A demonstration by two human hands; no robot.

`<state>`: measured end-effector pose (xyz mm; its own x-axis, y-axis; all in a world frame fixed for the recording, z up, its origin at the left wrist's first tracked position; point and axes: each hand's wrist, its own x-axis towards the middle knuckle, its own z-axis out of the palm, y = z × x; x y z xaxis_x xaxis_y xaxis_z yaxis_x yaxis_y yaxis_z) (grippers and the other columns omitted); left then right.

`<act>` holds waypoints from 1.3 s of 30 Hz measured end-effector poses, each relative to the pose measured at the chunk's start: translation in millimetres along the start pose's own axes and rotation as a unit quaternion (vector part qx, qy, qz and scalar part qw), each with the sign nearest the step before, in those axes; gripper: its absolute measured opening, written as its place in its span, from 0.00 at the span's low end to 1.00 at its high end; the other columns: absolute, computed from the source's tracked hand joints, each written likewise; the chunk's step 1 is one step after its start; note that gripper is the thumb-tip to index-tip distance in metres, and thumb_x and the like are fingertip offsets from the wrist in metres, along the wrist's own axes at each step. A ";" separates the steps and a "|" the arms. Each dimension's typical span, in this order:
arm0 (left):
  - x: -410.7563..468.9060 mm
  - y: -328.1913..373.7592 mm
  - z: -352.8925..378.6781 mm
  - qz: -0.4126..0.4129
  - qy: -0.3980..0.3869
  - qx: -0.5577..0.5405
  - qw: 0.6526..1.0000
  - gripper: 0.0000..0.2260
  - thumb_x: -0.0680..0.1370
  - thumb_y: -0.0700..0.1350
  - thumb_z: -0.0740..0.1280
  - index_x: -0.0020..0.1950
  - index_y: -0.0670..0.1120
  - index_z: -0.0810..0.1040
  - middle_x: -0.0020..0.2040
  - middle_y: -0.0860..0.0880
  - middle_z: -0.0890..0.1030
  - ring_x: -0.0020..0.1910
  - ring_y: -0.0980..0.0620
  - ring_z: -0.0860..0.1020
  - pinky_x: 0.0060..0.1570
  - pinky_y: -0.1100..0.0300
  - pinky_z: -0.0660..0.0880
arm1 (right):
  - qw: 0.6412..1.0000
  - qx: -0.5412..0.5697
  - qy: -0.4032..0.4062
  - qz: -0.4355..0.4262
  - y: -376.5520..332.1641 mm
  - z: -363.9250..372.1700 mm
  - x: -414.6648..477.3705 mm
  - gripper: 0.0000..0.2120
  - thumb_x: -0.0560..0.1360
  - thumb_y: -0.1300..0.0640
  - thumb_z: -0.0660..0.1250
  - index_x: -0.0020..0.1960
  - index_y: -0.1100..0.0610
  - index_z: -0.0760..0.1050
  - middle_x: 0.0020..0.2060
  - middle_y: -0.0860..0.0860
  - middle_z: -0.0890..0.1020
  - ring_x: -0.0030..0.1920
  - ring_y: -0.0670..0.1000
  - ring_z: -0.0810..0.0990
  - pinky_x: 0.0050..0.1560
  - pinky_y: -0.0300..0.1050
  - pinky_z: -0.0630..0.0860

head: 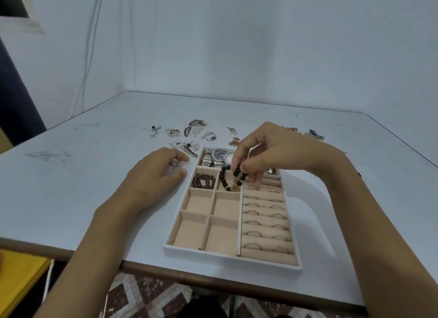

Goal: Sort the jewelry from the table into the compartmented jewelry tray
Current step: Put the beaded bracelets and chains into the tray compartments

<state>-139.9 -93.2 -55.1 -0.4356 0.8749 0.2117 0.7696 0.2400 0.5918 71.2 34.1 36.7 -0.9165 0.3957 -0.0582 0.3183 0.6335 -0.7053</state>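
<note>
One table (94,175) is carrying everything, with the jewelry tray (225,258) sitting near its front edge. Your left hand (154,175) is resting just left of the tray, fingers loosely curled; whether they are holding anything, I cannot tell. Your right hand (272,149) is pinching the black bead bracelet (224,179), dangling into the compartment beside the brown bracelet (203,180). Released off-centre, it risks draping over a divider.

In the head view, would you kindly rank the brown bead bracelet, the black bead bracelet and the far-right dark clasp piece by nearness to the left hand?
1. Brown bead bracelet, in the tray compartment just right of the left hand.
2. Black bead bracelet, pinched by the right hand over the next compartment.
3. Dark clasp piece, on the table at the far right.
</note>
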 end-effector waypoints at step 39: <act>0.1 -10.3 10.9 0.037 -0.063 0.122 0.990 0.20 0.83 0.52 0.51 0.75 0.55 0.60 0.77 0.57 0.56 0.76 0.59 0.52 0.74 0.55 0.44 | 0.974 -0.218 0.036 -0.054 10.3 28.0 29.9 0.04 0.68 0.60 0.73 0.39 0.52 0.84 0.36 0.46 0.84 0.37 0.44 0.79 0.42 0.41 0.77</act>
<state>-142.8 -91.1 -69.7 -0.3240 0.9355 0.1406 0.8937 0.2539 0.3700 40.4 33.9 7.9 -0.9360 0.3469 0.0597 0.3084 0.8900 -0.3359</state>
